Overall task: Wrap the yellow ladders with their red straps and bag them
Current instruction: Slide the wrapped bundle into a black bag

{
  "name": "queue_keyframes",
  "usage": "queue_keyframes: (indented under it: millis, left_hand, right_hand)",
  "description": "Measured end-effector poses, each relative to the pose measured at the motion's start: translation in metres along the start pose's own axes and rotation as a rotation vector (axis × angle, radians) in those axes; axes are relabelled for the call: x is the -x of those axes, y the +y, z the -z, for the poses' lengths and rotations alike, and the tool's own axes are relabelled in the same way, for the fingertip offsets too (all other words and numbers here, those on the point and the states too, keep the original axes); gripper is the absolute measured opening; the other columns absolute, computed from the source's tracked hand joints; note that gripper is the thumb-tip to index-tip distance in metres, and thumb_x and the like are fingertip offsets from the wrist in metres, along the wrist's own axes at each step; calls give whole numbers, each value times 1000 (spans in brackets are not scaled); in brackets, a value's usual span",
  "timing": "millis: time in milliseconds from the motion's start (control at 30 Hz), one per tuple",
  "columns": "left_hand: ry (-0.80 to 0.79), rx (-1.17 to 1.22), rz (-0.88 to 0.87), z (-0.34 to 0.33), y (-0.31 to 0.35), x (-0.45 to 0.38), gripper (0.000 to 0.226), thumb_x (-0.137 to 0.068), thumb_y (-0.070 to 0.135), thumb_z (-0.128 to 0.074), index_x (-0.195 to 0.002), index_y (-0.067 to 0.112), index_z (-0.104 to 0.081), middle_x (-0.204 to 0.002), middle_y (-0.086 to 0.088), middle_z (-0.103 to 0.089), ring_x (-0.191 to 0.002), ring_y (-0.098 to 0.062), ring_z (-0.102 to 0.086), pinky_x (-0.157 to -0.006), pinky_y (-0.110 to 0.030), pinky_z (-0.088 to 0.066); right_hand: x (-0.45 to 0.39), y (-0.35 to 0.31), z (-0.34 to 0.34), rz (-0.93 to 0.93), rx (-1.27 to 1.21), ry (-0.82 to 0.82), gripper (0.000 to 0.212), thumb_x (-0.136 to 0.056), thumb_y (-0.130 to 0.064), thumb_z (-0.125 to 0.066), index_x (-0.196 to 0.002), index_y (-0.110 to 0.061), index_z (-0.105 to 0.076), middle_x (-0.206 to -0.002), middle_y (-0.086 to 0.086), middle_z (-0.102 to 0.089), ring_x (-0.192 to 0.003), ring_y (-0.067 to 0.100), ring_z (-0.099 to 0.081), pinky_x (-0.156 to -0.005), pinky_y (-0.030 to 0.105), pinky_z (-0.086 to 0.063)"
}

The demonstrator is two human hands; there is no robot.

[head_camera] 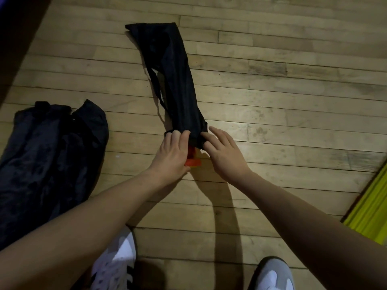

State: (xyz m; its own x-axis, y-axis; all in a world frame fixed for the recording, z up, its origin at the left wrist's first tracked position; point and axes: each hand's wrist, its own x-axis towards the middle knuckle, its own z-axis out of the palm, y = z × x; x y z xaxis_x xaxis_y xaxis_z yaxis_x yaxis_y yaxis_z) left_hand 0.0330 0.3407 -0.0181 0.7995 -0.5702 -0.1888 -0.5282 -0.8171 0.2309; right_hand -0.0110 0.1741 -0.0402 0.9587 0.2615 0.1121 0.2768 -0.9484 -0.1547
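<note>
A long black bag [178, 80] lies on the wooden floor, running from the top centre down to my hands. Its near opening sits between my hands. A red strap end [193, 162] of the wrapped bundle pokes out of that opening; the yellow ladder inside is hidden by the fabric. My left hand [170, 152] grips the left side of the bag's mouth, fingers curled over the rim. My right hand [225, 152] holds the right side of the mouth, fingertips on the black fabric.
A second, bulkier black bag [50, 155] lies on the floor at the left. A yellow ladder bundle [368, 210] sits at the right edge. My two shoes [117, 260] stand at the bottom. A dark wall edge runs along the upper left.
</note>
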Motion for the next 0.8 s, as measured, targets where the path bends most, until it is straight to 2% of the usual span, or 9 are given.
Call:
queue_keyframes:
  millis: [67,200,300,367,433,533,633,733,800]
  left_hand:
    - [7,-32,15,4,-10,-2,88,-84,31,-71,-146,11,-11,-131,-9,-26,-123,-24,-31,-103,-30,-33]
    - [33,-105,11,9,-29,-11,82,-86,17,-66,-144,12,-9,-124,-10,-26,-114,-25,-32,-92,-31,-40]
    - [53,-119,-8,17,-44,-20,82,-86,13,-65,-141,13,-5,-120,-10,-24,-110,-25,-33,-86,-30,-41]
    - [47,-91,-4,22,-50,-26,83,-87,14,-64,-140,17,1,-119,-9,-19,-111,-23,-35,-86,-28,-41]
    - [59,-55,5,24,-54,-31,84,-88,16,-64,-137,22,3,-117,-7,-17,-108,-22,-39,-84,-27,-43]
    - [53,-15,19,20,-60,-37,80,-91,20,-62,-142,19,-1,-122,-9,-24,-106,-22,-44,-84,-28,-44]
    - [43,2,52,17,-67,-49,78,-92,31,-61,-148,14,-9,-126,-9,-29,-108,-21,-47,-86,-28,-44]
    - [21,-115,34,15,-71,-61,72,-96,39,-53,-149,9,-14,-124,-10,-35,-101,-19,-51,-74,-25,-42]
    - [65,-227,-9,16,-75,-70,66,-95,34,-55,-146,4,-24,-118,-12,-41,-90,-19,-54,-64,-25,-43]
  right_hand:
    - [-6,-7,2,12,-2,21,33,-83,-10,-38,-102,-4,-65,-129,17,-59,-127,37,-46,-107,44,-36]
    - [-23,-11,9,67,42,51,31,-84,-7,-37,-102,-1,-62,-135,21,-54,-132,41,-43,-113,48,-21]
    - [-44,-11,18,-21,-75,44,30,-86,3,-42,-110,-2,-59,-133,19,-54,-127,38,-48,-115,45,-27]
    - [-57,-17,21,-135,-276,-27,33,-89,5,-45,-119,-5,-54,-124,14,-58,-111,31,-57,-96,39,-47]
    - [-73,-19,18,-207,-394,-21,30,-92,2,-47,-120,-9,-52,-115,11,-58,-99,27,-58,-79,40,-53]
    - [-90,-18,5,-187,-384,-33,26,-91,-1,-50,-117,-9,-53,-107,12,-56,-95,26,-56,-79,41,-52]
    - [-95,-17,-8,-223,-396,-107,24,-92,-2,-49,-115,-5,-54,-106,13,-54,-92,26,-54,-78,33,-47]
    - [-99,-18,-16,-285,-488,-128,13,-92,-1,-46,-102,-7,-51,-94,7,-49,-81,23,-49,-69,29,-36]
    - [-106,-17,-14,-277,-522,-107,10,-93,-2,-43,-94,-11,-46,-87,4,-44,-74,19,-44,-64,30,-34]
